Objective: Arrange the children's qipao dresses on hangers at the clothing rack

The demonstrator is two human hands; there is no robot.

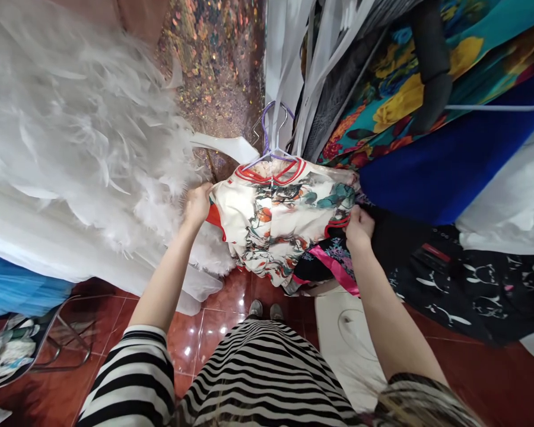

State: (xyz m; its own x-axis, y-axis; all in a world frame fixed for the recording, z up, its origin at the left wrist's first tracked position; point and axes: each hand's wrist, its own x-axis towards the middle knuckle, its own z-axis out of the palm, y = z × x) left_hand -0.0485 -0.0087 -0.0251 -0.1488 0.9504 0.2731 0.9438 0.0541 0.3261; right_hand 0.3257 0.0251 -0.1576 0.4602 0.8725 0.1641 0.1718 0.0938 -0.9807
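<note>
A white floral dress point(289, 207) with red trim at its neck and armholes hangs in front of me, printed in orange, green and black. Purple and metal hangers point(267, 127) show above its collar. At the dress's left shoulder edge my left hand point(197, 203) pinches the fabric. Level with it on the other side, my right hand point(359, 226) is closed on the cloth beside the red-trimmed armhole. Between the two hands the garment is spread wide. Below the right hand hangs black floral cloth with a pink band point(336, 267).
A white feathered gown point(93, 142) fills the left side. Colourful floral fabric point(396, 89), a blue garment point(445, 160) and black printed cloth point(480, 290) hang at right. A metal-framed chair point(40, 350) stands lower left on red tiles point(187, 338). A white object point(345, 338) is on the floor.
</note>
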